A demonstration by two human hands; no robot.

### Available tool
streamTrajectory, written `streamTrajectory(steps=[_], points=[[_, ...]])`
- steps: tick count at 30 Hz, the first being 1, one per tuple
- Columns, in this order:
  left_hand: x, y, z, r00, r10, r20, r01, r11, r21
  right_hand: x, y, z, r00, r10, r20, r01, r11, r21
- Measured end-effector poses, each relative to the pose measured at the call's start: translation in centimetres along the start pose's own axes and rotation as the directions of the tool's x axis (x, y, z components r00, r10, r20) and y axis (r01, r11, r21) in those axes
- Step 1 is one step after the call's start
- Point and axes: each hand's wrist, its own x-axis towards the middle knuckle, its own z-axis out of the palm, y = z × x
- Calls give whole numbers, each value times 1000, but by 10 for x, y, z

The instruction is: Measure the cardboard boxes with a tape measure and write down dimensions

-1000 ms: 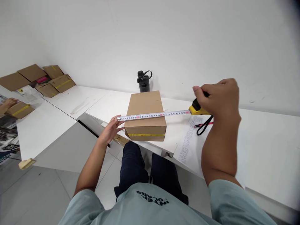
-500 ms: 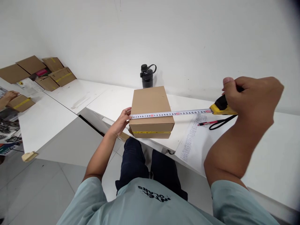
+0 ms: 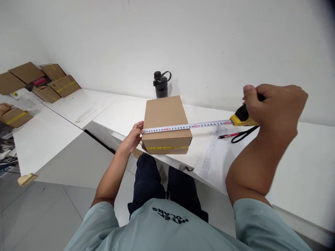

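Note:
A closed brown cardboard box (image 3: 166,116) with a yellow tape strip on its front sits at the near edge of the white table (image 3: 123,113). A white measuring tape blade (image 3: 187,126) stretches across the box's top. My left hand (image 3: 133,136) pinches the blade's end against the box's left edge. My right hand (image 3: 273,106), raised to the right of the box, is closed around the yellow and black tape measure case (image 3: 242,118), whose black wrist loop hangs to the table.
A black bottle (image 3: 161,84) stands behind the box by the wall. A printed sheet (image 3: 213,153) and a red pen (image 3: 226,135) lie to the right. Several cardboard boxes (image 3: 56,85) sit far left, where another person's hand (image 3: 4,108) rests on a box.
My left hand brought the blade's end from left of the box onto its left edge. My right hand pulled the case farther right, then settled slightly back.

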Motion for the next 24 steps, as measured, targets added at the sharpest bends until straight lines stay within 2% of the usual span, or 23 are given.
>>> streamTrajectory(steps=[13, 15, 18, 24], points=[[-3, -9, 1, 1000, -2, -13, 0, 990, -142, -4, -5, -8, 999, -4, 51, 1, 998, 55], [-3, -10, -1, 1000, 1, -5, -2, 989, -149, -6, -9, -7, 998, -36, 52, 32, 997, 77], [-3, -11, -5, 1000, 4, 8, -2, 988, -154, -11, -24, 0, 989, -130, 69, 120, 984, 134], [-4, -15, -8, 1000, 15, 7, -13, 987, -159, -35, -79, 24, 946, -321, 50, 304, 930, 206]])
